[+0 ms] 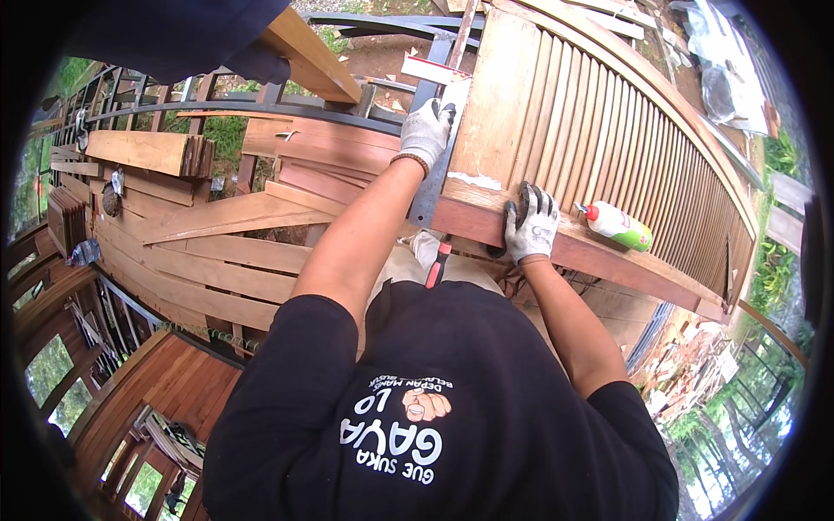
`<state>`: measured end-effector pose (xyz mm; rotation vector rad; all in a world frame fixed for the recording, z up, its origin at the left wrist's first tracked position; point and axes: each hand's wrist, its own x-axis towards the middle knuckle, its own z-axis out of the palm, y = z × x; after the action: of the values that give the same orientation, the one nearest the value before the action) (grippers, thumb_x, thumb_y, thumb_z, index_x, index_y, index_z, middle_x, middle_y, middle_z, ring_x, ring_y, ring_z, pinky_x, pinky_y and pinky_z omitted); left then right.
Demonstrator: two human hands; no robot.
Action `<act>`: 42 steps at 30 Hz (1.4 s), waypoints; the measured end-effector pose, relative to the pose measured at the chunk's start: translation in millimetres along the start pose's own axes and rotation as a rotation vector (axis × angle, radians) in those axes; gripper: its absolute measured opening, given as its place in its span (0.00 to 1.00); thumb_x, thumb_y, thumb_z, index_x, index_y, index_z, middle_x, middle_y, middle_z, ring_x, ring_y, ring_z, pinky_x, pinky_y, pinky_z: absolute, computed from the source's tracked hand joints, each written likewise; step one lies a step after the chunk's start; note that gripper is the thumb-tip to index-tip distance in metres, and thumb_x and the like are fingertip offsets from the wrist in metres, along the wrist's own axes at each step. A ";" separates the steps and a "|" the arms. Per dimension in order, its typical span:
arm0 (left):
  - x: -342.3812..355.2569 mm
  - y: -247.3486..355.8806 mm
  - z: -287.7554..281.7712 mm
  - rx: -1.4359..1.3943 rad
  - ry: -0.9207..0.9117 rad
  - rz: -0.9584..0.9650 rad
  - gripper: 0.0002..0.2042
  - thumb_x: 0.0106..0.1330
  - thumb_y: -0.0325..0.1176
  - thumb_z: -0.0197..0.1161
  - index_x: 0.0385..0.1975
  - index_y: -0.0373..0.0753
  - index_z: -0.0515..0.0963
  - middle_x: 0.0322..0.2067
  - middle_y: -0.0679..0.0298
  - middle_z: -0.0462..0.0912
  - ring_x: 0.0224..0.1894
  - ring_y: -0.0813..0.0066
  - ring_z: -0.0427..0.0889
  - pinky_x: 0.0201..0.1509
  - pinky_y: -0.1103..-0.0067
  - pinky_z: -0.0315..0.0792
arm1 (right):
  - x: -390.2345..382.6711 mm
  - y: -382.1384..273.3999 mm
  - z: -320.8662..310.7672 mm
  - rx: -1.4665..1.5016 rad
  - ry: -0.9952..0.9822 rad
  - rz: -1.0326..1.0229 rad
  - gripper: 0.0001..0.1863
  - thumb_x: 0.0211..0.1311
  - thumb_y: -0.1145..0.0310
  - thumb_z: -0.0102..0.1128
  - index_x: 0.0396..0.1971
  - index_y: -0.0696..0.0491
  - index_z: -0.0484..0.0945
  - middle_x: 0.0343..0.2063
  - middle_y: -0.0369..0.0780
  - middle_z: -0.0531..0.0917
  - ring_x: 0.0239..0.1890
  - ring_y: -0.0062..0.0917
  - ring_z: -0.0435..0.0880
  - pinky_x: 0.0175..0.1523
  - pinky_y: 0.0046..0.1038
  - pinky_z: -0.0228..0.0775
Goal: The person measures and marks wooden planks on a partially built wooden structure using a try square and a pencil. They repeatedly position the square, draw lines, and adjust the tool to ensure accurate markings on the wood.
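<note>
Left hand [427, 132] curls closed around the metal bar [429, 193]; right hand [532, 227], partly closed, grips the wooden panel [497, 95] near a bottle [620, 227]

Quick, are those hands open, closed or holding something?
Left hand: on the grey metal bar; whether gripping, cannot tell.
Right hand: open, resting on the slatted wooden panel.

- Black shirt [486, 339] with short, plain sleeves [300, 373]
- White lettering [390, 439] and a small pointing-fist graphic [426, 405] printed on it
- Pale grey gloves [532, 233] with dark fingertips on both hands [426, 135]
- Brownish cuff [411, 161] on the left glove
- Beige trousers [395, 267]
</note>
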<state>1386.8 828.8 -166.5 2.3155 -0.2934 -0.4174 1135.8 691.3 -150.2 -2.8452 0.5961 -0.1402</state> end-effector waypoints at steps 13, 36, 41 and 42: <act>16.9 8.5 12.5 0.132 0.005 -0.053 0.21 0.75 0.51 0.48 0.44 0.38 0.77 0.38 0.42 0.85 0.45 0.41 0.83 0.51 0.54 0.74 | 4.4 -6.1 -5.5 -0.022 -0.020 -0.034 0.28 0.65 0.58 0.58 0.64 0.49 0.70 0.58 0.46 0.72 0.64 0.44 0.66 0.70 0.49 0.54; 46.3 13.2 16.7 0.099 -0.066 -0.095 0.24 0.74 0.55 0.47 0.49 0.39 0.77 0.44 0.43 0.84 0.50 0.43 0.82 0.55 0.56 0.75 | 3.0 -2.6 -1.8 -0.014 0.005 -0.028 0.28 0.63 0.58 0.60 0.63 0.49 0.71 0.58 0.45 0.71 0.64 0.44 0.66 0.70 0.49 0.55; 45.5 3.1 23.4 0.064 0.058 -0.024 0.20 0.72 0.52 0.53 0.40 0.38 0.79 0.38 0.45 0.84 0.45 0.42 0.82 0.50 0.56 0.74 | 5.0 -5.1 -4.1 -0.006 0.012 -0.047 0.28 0.63 0.58 0.60 0.63 0.49 0.71 0.58 0.45 0.71 0.63 0.43 0.66 0.69 0.48 0.55; 45.3 1.2 24.5 0.072 0.068 -0.015 0.20 0.72 0.52 0.54 0.41 0.38 0.79 0.39 0.45 0.84 0.46 0.43 0.82 0.51 0.57 0.74 | 6.1 -5.7 -6.7 -0.005 0.008 -0.050 0.28 0.64 0.58 0.60 0.63 0.49 0.71 0.58 0.45 0.71 0.63 0.43 0.66 0.69 0.48 0.55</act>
<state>1419.1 797.3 -191.4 2.3977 -0.2616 -0.3399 1142.7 692.5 -142.0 -2.8671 0.5285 -0.1582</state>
